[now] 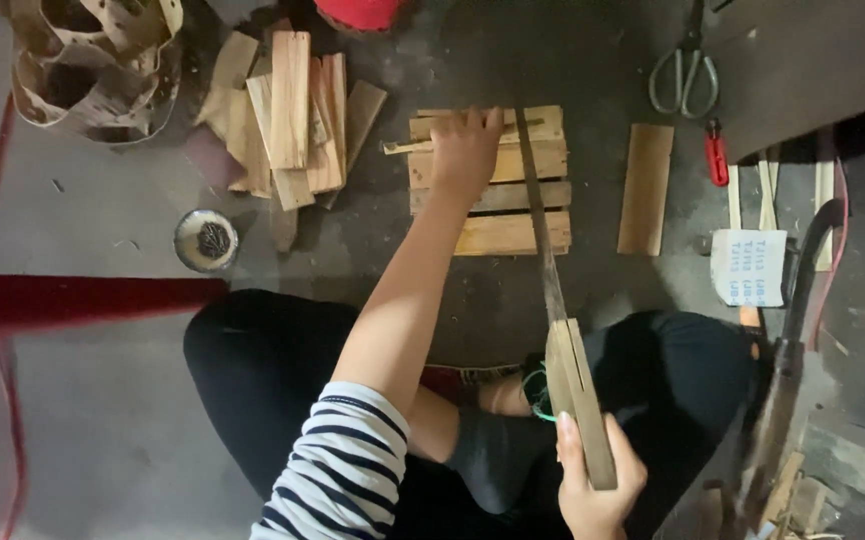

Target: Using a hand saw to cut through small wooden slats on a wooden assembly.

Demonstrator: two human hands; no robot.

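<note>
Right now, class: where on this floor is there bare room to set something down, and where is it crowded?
Bare floor lies left of the small round dish, below the perforated basket. A narrow strip runs between the slatted panel and the loose plank. Crowded: the wood pile, and the right side around the scissors. The left hand presses the panel; the right hand holds the saw.

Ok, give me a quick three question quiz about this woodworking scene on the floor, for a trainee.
1. True or false: the left hand presses on the slatted wooden panel.
2. What does the right hand grip?
A. scissors
B. the wooden handle of a hand saw
C. a hammer
3. Fill in: the small round bowl of nails lies below the pile of ____ offcuts.

Key: 1 true. 2 B, the saw blade lies across the panel; the scissors lie untouched on the floor. 3 wooden.
</note>
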